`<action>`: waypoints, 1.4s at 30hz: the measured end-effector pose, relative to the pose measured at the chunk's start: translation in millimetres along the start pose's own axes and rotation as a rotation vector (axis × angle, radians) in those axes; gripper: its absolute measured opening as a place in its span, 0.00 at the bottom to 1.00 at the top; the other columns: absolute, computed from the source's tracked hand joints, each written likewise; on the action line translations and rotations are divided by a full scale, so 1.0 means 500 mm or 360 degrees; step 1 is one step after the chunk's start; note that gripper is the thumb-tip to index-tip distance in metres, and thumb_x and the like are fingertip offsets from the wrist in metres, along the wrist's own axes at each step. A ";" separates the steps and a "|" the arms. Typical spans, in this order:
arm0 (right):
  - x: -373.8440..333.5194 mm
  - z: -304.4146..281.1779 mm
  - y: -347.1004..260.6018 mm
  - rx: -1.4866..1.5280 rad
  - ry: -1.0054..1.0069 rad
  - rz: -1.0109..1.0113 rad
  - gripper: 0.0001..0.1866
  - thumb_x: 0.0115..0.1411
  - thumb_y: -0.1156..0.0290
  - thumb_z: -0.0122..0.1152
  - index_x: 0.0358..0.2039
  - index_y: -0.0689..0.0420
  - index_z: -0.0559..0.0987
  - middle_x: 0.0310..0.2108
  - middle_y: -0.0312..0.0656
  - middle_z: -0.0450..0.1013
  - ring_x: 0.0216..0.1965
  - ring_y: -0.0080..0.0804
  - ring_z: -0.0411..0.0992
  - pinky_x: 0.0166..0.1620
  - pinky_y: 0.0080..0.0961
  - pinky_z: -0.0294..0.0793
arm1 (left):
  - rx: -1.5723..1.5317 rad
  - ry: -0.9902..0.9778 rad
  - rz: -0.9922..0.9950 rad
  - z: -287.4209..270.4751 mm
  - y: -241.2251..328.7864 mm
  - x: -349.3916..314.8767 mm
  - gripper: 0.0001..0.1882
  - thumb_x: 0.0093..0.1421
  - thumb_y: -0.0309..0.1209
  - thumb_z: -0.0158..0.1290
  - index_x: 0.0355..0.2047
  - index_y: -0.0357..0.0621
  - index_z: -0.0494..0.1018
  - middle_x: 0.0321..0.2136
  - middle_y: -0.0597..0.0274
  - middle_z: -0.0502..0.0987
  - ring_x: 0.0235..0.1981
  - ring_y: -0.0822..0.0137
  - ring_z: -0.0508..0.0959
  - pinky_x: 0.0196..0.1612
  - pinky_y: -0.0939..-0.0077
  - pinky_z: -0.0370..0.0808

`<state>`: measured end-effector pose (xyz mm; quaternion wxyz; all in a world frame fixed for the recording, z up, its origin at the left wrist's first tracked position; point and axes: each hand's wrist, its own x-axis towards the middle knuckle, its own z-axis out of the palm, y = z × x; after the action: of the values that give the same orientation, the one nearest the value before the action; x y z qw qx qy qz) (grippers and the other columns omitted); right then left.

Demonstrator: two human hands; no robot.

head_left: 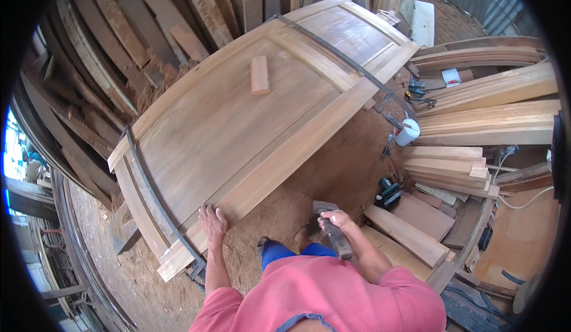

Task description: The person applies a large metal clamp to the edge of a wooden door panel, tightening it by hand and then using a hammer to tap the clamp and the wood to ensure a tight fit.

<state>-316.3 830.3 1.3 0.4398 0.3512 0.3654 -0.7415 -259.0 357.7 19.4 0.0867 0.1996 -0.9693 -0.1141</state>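
Head view: right hand point(334, 219) fingers clenched round hammer point(333, 228), head up-left; left hand point(212, 222) flat on door point(238, 124).

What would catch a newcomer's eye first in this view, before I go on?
The big wooden door panel fills the middle, lying flat with dark metal bar clamps across it and a small wood block on top. At its near edge the left hand rests flat, while the right hand holds a hammer over the sawdust floor. Stacked planks crowd the right side.
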 end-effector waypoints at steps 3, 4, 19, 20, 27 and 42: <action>-0.092 -0.083 -0.074 0.0057 0.0158 -0.0378 0.11 0.61 0.69 0.61 0.36 0.64 0.75 0.27 0.45 0.74 0.26 0.36 0.75 0.31 0.33 0.79 | -0.0127 -0.0734 -0.0524 -0.080 0.120 0.080 0.28 0.67 0.43 0.46 0.57 0.31 0.67 0.59 0.34 0.67 0.63 0.37 0.64 0.68 0.45 0.56; -0.104 -0.114 -0.088 0.0440 0.0148 -0.0371 0.12 0.62 0.66 0.60 0.35 0.64 0.75 0.26 0.44 0.74 0.25 0.35 0.74 0.31 0.31 0.78 | -0.0114 -0.0745 -0.0490 -0.066 0.153 0.102 0.28 0.67 0.43 0.46 0.57 0.31 0.67 0.59 0.34 0.67 0.63 0.37 0.64 0.68 0.45 0.56; -0.215 -0.342 -0.280 0.0918 0.0717 -0.0807 0.16 0.66 0.56 0.54 0.32 0.58 0.74 0.25 0.40 0.73 0.25 0.35 0.73 0.29 0.32 0.76 | -0.0403 -0.0565 0.1529 0.395 0.962 0.576 0.35 0.67 0.40 0.46 0.68 0.31 0.54 0.68 0.39 0.57 0.71 0.43 0.52 0.72 0.50 0.49; -0.218 -0.387 -0.262 0.0834 0.0777 -0.0973 0.15 0.65 0.57 0.55 0.33 0.58 0.73 0.25 0.41 0.73 0.24 0.36 0.73 0.28 0.33 0.75 | -0.0425 -0.0617 0.1550 0.421 0.991 0.576 0.35 0.67 0.40 0.46 0.68 0.31 0.54 0.68 0.39 0.57 0.71 0.43 0.52 0.72 0.50 0.49; -0.098 -0.359 -0.418 0.1433 0.1717 -0.0807 0.10 0.66 0.63 0.51 0.35 0.57 0.70 0.23 0.41 0.67 0.24 0.37 0.69 0.29 0.37 0.74 | -0.0471 -0.0786 0.1615 0.443 1.018 0.601 0.34 0.66 0.38 0.43 0.68 0.30 0.54 0.68 0.42 0.57 0.72 0.45 0.51 0.73 0.50 0.43; 0.008 -0.179 -0.703 0.0867 0.0853 -0.0492 0.07 0.63 0.70 0.60 0.36 0.58 0.73 0.23 0.42 0.72 0.23 0.33 0.73 0.26 0.33 0.77 | -0.0471 -0.0930 0.1582 0.429 1.029 0.631 0.32 0.68 0.37 0.40 0.68 0.32 0.53 0.69 0.42 0.56 0.73 0.46 0.49 0.74 0.50 0.41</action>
<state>-619.5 1026.5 36.5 0.1035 0.5765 0.3058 -0.7506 -779.5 729.4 -16.0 -0.1137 -0.3321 -0.9040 -0.2439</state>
